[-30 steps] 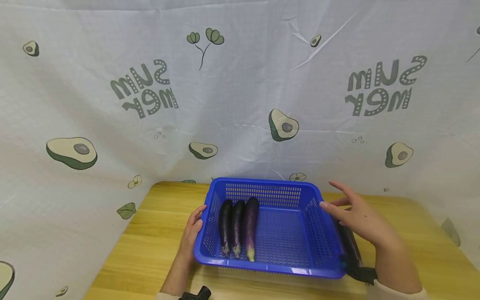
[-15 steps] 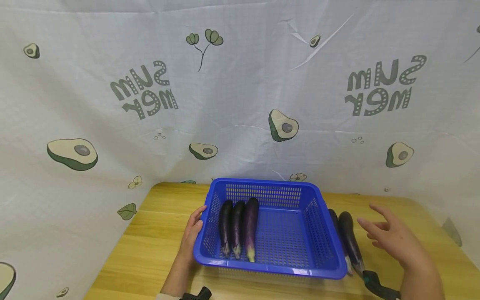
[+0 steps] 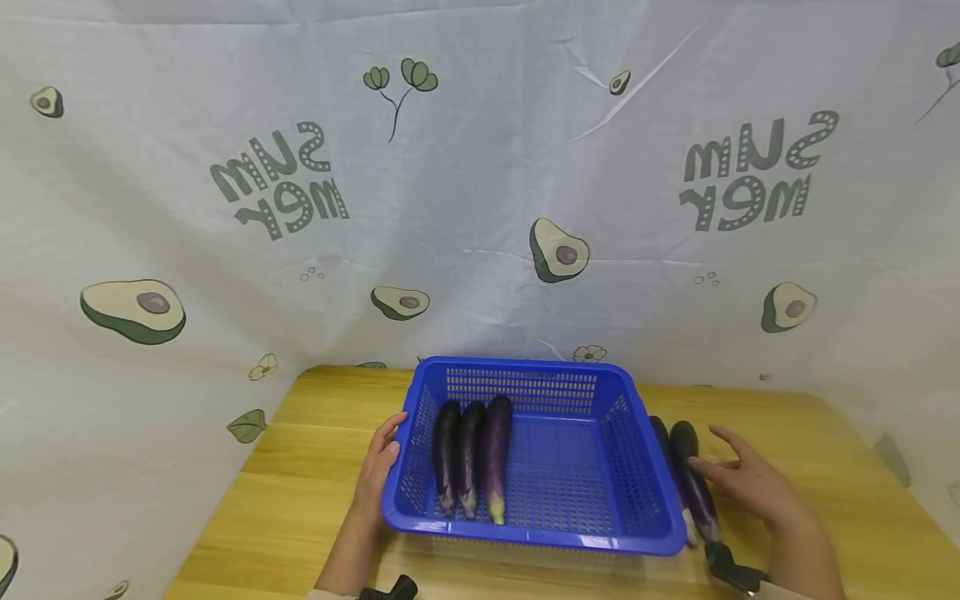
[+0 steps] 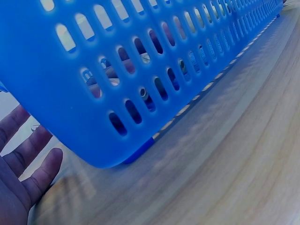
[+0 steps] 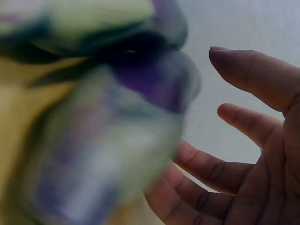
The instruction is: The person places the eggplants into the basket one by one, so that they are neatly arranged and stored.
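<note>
A blue plastic basket (image 3: 536, 537) holds three dark purple eggplants (image 3: 497, 454) side by side in its left half. At its left wall is my left hand (image 3: 375, 471), fingertips at the rim; the left wrist view shows those fingers spread loosely beside the basket's corner. Two more eggplants lie on the table just right of the basket, the inner one (image 3: 659, 437) partly hidden by the rim. Over the outer eggplant (image 3: 697, 492), my right hand (image 3: 757, 485) has its thumb close to the skin. In the right wrist view its fingers are parted around the blurred stem end (image 5: 117, 154).
The wooden table (image 3: 285, 492) runs out on both sides of the basket. Behind it hangs a pale curtain (image 3: 465, 208) printed with avocados and lettering. Dark wrist mounts (image 3: 735, 575) sit at both wrists, the right one near the outer eggplant's stem.
My right hand moved from the basket's right rim out to the right, then came back left and down to the outer eggplant. The left hand stayed at the basket.
</note>
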Motion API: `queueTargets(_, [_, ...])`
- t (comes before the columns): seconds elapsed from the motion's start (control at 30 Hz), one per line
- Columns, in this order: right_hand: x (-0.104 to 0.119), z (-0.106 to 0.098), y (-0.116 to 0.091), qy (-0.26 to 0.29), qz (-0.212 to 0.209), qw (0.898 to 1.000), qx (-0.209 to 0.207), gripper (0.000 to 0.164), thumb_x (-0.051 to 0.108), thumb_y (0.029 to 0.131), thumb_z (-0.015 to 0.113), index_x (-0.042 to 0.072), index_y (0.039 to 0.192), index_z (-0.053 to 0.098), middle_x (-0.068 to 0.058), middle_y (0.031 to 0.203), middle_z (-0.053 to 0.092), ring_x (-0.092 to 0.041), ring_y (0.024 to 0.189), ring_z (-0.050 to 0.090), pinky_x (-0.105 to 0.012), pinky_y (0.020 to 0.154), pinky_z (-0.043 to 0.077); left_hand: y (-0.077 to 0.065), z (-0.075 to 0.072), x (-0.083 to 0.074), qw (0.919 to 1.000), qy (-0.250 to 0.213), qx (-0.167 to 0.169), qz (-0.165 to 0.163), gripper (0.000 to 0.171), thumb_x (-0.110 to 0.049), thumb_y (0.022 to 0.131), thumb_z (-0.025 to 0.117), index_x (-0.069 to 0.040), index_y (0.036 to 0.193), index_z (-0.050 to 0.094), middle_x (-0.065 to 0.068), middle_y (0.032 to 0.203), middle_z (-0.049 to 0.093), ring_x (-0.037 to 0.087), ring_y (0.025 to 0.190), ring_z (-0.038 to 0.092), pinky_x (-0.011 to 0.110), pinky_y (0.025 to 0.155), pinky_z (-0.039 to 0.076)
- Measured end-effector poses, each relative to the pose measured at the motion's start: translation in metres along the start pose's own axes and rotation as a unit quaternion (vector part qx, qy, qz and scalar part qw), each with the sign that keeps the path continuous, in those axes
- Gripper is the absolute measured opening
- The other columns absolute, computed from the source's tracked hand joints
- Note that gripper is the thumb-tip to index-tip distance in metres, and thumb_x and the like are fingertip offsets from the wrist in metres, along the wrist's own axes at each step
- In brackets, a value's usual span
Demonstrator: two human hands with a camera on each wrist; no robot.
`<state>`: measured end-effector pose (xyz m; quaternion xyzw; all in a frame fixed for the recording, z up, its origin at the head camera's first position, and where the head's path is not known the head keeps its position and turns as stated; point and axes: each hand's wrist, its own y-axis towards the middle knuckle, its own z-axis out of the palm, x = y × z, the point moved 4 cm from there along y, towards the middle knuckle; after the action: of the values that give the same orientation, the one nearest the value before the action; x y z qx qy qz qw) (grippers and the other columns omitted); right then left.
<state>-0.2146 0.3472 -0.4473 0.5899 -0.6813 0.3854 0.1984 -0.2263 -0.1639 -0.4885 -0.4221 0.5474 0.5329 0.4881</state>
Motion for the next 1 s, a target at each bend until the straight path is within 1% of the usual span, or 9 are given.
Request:
queueTargets(0.1, [0.0, 0.008, 0.004, 0.013, -0.006, 1.0, 0.002, 0.091, 0.034, 0.102, 0.06, -0.009, 0.158, 0.002, -0.048, 0.134, 0.05, -0.038, 0.108, 0.071, -0.046, 0.09, 0.06, -0.001, -0.001, -0.001, 1.0, -0.002, 0.003, 0.003, 0.049, -0.022, 0.107, 0.031, -0.007, 0.154, 0.032, 0.03, 0.153, 0.039, 0.026, 0.12, 0.057, 0.029, 0.092, 0.056])
queueTargets(0.2, [0.001, 0.012, 0.007, 0.014, -0.005, 1.0, -0.003, 0.091, 0.034, 0.101, 0.062, -0.008, 0.158, 0.005, -0.046, 0.132, 0.054, -0.033, 0.103, 0.072, -0.041, 0.085, 0.061, -0.002, -0.002, -0.001, 1.0, -0.006, 0.007, 0.003, 0.049, -0.022, 0.107, 0.031, -0.006, 0.154, 0.031, 0.03, 0.154, 0.038, 0.02, 0.119, 0.058, 0.029, 0.092, 0.056])
queueTargets(0.27, [0.002, 0.014, 0.009, 0.01, -0.005, 1.0, -0.005, 0.091, 0.034, 0.1, 0.063, -0.008, 0.158, 0.007, -0.045, 0.129, 0.056, -0.032, 0.101, 0.072, -0.039, 0.081, 0.061, -0.002, -0.001, -0.001, 0.9999, -0.009, 0.009, 0.005, 0.049, -0.023, 0.107, 0.032, -0.006, 0.154, 0.031, 0.03, 0.154, 0.037, 0.019, 0.119, 0.058, 0.029, 0.092, 0.056])
queueTargets(0.4, [0.004, 0.016, 0.009, -0.006, -0.003, 1.0, -0.009, 0.088, 0.035, 0.1, 0.064, -0.006, 0.157, 0.011, -0.044, 0.125, 0.059, -0.032, 0.099, 0.072, -0.035, 0.076, 0.058, -0.002, -0.001, -0.001, 0.9999, -0.009, 0.01, 0.009, 0.049, -0.023, 0.107, 0.032, -0.007, 0.154, 0.032, 0.029, 0.153, 0.038, 0.024, 0.121, 0.056, 0.029, 0.092, 0.056])
queueTargets(0.47, [0.006, 0.017, 0.009, -0.013, -0.006, 1.0, -0.01, 0.087, 0.034, 0.099, 0.064, -0.006, 0.157, 0.013, -0.043, 0.124, 0.06, -0.033, 0.099, 0.072, -0.035, 0.076, 0.057, -0.001, -0.001, -0.001, 0.9999, -0.007, 0.01, 0.012, 0.05, -0.024, 0.107, 0.032, -0.007, 0.154, 0.032, 0.029, 0.153, 0.039, 0.028, 0.122, 0.056, 0.03, 0.092, 0.056])
queueTargets(0.57, [0.01, 0.017, 0.01, -0.038, -0.015, 0.999, -0.014, 0.086, 0.034, 0.1, 0.063, -0.008, 0.156, 0.014, -0.042, 0.121, 0.063, -0.035, 0.1, 0.071, -0.039, 0.079, 0.056, -0.001, -0.002, 0.0, 0.9999, -0.003, 0.009, 0.014, 0.05, -0.024, 0.107, 0.033, -0.008, 0.154, 0.032, 0.029, 0.152, 0.04, 0.033, 0.124, 0.055, 0.03, 0.092, 0.056])
queueTargets(0.7, [0.012, 0.018, 0.011, -0.053, -0.012, 0.998, -0.018, 0.086, 0.034, 0.099, 0.064, -0.007, 0.156, 0.015, -0.04, 0.118, 0.065, -0.036, 0.1, 0.071, -0.046, 0.083, 0.056, -0.001, -0.002, 0.0, 0.9999, -0.002, 0.006, 0.012, 0.05, -0.025, 0.107, 0.033, -0.009, 0.154, 0.033, 0.028, 0.152, 0.041, 0.04, 0.127, 0.052, 0.032, 0.093, 0.056])
queueTargets(0.87, [0.011, 0.019, 0.012, -0.061, 0.006, 0.998, -0.02, 0.087, 0.036, 0.098, 0.064, -0.005, 0.157, 0.015, -0.042, 0.121, 0.063, -0.042, 0.105, 0.069, -0.057, 0.089, 0.053, -0.001, -0.001, 0.0, 1.0, 0.003, 0.002, 0.006, 0.05, -0.026, 0.107, 0.033, -0.012, 0.155, 0.033, 0.025, 0.155, 0.04, 0.043, 0.132, 0.05, 0.039, 0.097, 0.057])
queueTargets(1.0, [0.009, 0.018, 0.012, -0.071, 0.007, 0.997, -0.024, 0.086, 0.034, 0.098, 0.063, -0.005, 0.157, 0.015, -0.041, 0.12, 0.063, -0.042, 0.105, 0.069, -0.059, 0.089, 0.052, -0.002, 0.001, 0.0, 1.0, 0.0, 0.005, 0.006, 0.05, -0.026, 0.107, 0.032, -0.012, 0.155, 0.033, 0.024, 0.155, 0.039, 0.045, 0.133, 0.049, 0.042, 0.098, 0.057])
